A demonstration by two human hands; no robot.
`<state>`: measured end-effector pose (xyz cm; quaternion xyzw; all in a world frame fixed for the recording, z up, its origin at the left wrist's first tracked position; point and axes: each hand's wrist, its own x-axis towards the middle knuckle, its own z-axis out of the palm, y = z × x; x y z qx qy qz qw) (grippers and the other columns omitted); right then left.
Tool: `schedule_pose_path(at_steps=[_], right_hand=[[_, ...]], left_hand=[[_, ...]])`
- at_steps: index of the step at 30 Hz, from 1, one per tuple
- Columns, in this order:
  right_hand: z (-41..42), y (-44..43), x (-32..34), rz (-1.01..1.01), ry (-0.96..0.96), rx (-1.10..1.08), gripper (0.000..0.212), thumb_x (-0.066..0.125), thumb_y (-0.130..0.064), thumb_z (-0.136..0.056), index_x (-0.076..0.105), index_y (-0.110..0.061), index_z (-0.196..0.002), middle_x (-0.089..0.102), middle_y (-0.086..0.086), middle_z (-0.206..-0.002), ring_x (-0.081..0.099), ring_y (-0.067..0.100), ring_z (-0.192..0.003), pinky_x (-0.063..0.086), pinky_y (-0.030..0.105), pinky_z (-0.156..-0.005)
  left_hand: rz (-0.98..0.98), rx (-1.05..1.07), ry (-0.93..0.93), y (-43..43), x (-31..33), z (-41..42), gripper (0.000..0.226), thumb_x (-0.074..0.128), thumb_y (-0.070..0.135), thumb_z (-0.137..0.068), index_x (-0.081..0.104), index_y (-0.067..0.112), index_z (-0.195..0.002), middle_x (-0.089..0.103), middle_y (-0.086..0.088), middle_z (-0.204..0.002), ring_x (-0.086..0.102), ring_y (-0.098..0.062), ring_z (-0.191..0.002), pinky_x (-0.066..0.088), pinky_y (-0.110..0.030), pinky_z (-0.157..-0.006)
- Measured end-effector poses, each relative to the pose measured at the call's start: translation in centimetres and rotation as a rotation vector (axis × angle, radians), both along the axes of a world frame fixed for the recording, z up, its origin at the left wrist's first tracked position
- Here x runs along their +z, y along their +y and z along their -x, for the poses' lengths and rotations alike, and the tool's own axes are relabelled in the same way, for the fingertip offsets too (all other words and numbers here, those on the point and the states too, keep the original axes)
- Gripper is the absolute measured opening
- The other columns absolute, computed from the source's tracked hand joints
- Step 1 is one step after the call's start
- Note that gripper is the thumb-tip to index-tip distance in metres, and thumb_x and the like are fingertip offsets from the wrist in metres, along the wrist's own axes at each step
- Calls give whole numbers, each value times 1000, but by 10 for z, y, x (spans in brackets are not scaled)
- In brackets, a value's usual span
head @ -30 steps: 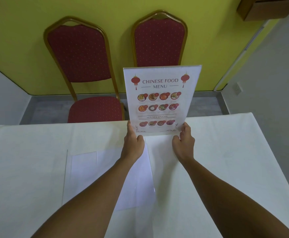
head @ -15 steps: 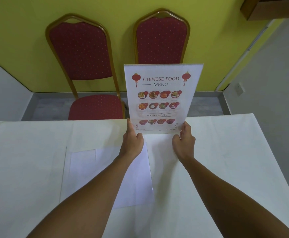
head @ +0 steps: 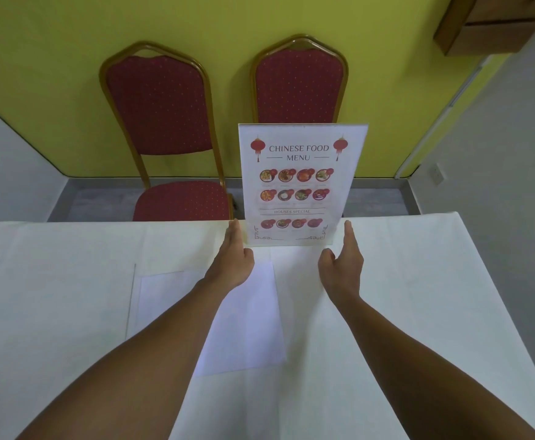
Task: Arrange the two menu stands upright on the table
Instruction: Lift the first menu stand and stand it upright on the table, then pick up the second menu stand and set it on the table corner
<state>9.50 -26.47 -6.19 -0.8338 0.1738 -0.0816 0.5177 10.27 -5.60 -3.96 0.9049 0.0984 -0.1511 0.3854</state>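
Observation:
A clear menu stand [head: 301, 185] printed "Chinese Food Menu" stands upright near the far edge of the white table [head: 418, 281]. My left hand [head: 233, 262] is at its lower left corner, fingers extended, and touches or nearly touches the edge. A small gap separates my right hand [head: 342, 262], open, from its lower right corner. The second menu stand [head: 244, 319] lies flat on the table, blank side up, under my left forearm.
Two red padded chairs with gold frames, one on the left [head: 164, 138] and one on the right [head: 298, 84], stand beyond the table's far edge against a yellow-green wall. A wooden shelf [head: 495, 23] hangs at the upper right. Grey floor lies to the right of the table.
Both hands have released the upright menu stand and opened; the right hand has drawn away to the right. The stand now rests on the table on its own.

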Motion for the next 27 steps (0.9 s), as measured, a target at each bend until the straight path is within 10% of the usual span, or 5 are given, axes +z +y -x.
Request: schedule_pose_path(at_steps=[3,6,13,27], right_hand=[[16,11,7,26,-54,93,78,55,-7,-79,31,-41,-145,47,-42,-130,43,-23,-112,40,-6,-71],[35,25,12,90,-63,201,80,56,-4,-84,25,-34,-152,41,-10,-154,42,2,-130,51,16,-90],[86,66,4,253,111,415,72,56,-13,-96,20,-26,-157,23,-5,-164,25,21,-149,26,43,-117],[167,90,-25,261,314,471,74,43,-6,-92,12,-10,-159,10,5,-167,6,19,-152,12,30,-118]], left_hand=[[-117,-52,9,14,5,13,70,35,16,-101,-6,20,-158,-2,4,-166,9,-18,-150,22,-36,-115],[-177,-118,11,25,8,31,68,33,19,-103,-7,18,-158,-8,3,-165,-3,-15,-150,11,-35,-118],[-376,-268,40,58,-1,98,65,30,28,-105,-6,16,-158,-13,-1,-164,-8,-19,-150,4,-32,-118],[-414,-382,-18,106,-51,203,70,31,34,-104,-5,6,-156,-20,-11,-161,-16,-23,-149,-8,-32,-119]])
